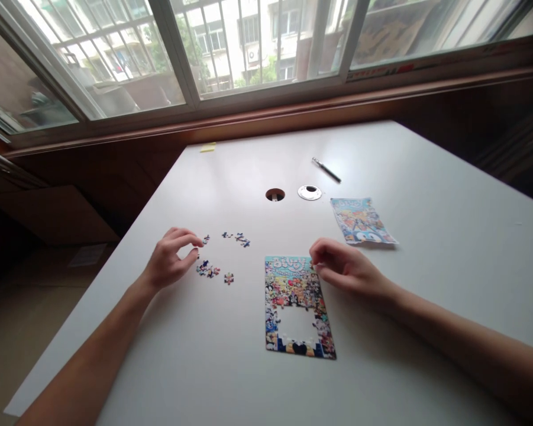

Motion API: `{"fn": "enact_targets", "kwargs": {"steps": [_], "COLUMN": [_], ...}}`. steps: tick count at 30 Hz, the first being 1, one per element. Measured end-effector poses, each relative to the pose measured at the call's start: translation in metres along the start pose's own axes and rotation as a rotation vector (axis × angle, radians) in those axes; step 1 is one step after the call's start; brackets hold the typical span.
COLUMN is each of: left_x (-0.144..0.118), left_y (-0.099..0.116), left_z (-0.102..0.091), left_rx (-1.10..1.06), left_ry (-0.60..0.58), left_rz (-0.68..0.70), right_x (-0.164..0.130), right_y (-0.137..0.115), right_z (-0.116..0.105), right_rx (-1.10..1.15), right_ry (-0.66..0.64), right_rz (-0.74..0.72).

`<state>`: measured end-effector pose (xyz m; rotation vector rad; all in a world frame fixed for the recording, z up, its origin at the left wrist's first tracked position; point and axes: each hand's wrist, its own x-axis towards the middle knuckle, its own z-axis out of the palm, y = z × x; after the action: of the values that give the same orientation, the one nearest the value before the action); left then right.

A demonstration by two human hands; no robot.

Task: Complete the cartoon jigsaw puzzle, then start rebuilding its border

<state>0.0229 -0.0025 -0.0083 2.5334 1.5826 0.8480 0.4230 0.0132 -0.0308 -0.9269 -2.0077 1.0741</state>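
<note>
Nearest the camera lies the jigsaw puzzle (298, 306), almost complete, with a bare patch in its lower middle. Right hand (343, 267) rests at the puzzle's top right corner, fingers curled loosely; whether it pinches a piece I cannot tell. Left hand (171, 260) hovers well apart to the left, thumb and fingertips drawn together just beside the loose pieces (213, 269) scattered on the white surface (426, 284). Beyond the right hand lies a printed reference picture (362, 220). Farther back sit a cable hole (275, 194), its round cover (309, 192), a pen (326, 170) and a yellow note (207, 147). Nothing stands between hands and puzzle.
</note>
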Motion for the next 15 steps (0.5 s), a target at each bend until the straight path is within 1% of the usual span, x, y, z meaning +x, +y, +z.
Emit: {"fn": "enact_targets", "kwargs": {"steps": [2,5,9,15], "left_x": [0.0,0.0,-0.001,-0.004], "left_y": [0.005,0.018,0.031,0.038], "left_z": [-0.002,-0.004,-0.005,-0.001], "left_rx": [0.016,0.047,0.041,0.009], "left_ry": [-0.097,-0.174,-0.22,-0.261], "left_rz": [0.044,0.099,0.158,0.212], "right_x": [0.0,-0.001,-0.001,0.001], "right_y": [-0.001,-0.003,-0.004,-0.006], "right_z": [0.0,-0.001,-0.001,-0.001], "right_rx": [0.012,0.006,-0.01,-0.029], "right_ry": [0.007,0.019,0.017,0.014], "right_rz": [0.022,0.034,0.038,0.048]}}
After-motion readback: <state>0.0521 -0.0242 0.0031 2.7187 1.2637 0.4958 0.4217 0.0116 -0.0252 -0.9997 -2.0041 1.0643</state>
